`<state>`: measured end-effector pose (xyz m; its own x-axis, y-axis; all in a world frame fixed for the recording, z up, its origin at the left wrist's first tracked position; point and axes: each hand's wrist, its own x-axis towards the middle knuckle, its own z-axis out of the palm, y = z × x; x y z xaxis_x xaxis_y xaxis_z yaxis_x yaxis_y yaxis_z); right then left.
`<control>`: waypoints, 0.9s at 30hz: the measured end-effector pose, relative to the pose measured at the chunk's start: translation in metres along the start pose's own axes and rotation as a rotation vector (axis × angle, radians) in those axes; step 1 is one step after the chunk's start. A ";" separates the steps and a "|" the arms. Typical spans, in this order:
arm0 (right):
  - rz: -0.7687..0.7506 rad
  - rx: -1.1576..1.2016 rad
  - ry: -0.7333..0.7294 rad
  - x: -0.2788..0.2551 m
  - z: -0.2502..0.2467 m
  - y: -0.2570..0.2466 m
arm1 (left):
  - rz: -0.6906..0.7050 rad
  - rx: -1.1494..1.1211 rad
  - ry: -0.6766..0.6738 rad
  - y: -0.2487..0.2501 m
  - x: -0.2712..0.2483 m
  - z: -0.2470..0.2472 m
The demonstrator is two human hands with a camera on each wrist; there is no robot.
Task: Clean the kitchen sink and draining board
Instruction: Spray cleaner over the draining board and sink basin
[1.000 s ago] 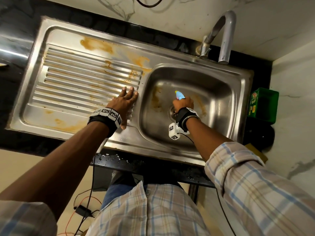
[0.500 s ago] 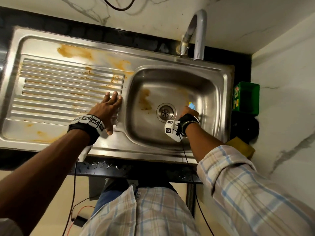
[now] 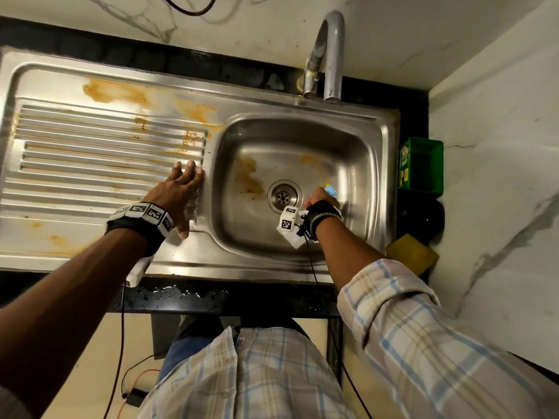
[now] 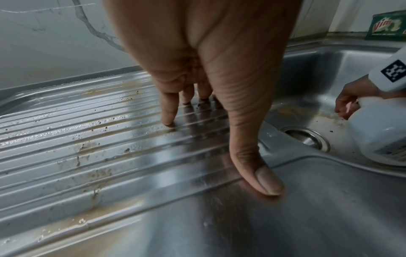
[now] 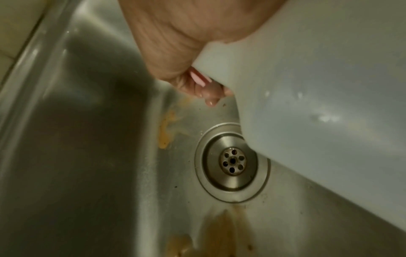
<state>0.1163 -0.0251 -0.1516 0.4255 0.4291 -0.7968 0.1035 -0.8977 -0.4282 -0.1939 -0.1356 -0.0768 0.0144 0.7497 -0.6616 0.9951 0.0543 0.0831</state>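
Observation:
A steel sink (image 3: 378, 164) with a ribbed draining board (image 3: 90, 164) carries orange-brown stains on the board, the basin floor and near the drain (image 3: 284, 196). My left hand (image 3: 181, 189) rests flat on the ribs at the basin's left edge, its fingers (image 4: 169, 114) straight and touching the metal. Inside the basin, right of the drain (image 5: 232, 160), my right hand (image 3: 320, 199) grips a white spray bottle (image 5: 318, 87) by its neck. The bottle's blue nozzle (image 3: 330, 189) sticks out beyond the knuckles, and the bottle's (image 4: 380, 135) body shows in the left wrist view.
A curved steel tap (image 3: 328, 52) rises behind the basin. A green soap box (image 3: 422, 164) and a yellow sponge (image 3: 413, 257) lie on the dark counter to the right, against the marble wall. The counter's wet front edge (image 3: 211, 294) runs below the sink.
My right hand with the spray bottle has moved from above the drain to the right side of the basin. The left hand has stayed on the ribs.

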 end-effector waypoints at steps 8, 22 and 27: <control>0.078 0.069 -0.021 -0.003 -0.001 0.019 | 0.002 -0.029 0.016 -0.001 0.000 0.001; -0.008 -0.023 -0.056 0.020 -0.011 0.013 | 0.010 -0.032 0.025 0.000 0.000 0.002; -0.198 -0.219 -0.354 0.026 0.004 -0.030 | -0.002 -0.026 0.017 -0.001 -0.002 0.002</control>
<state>0.1202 0.0132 -0.1612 0.0487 0.5676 -0.8219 0.3555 -0.7788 -0.5168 -0.1949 -0.1384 -0.0766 0.0105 0.7608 -0.6489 0.9922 0.0729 0.1015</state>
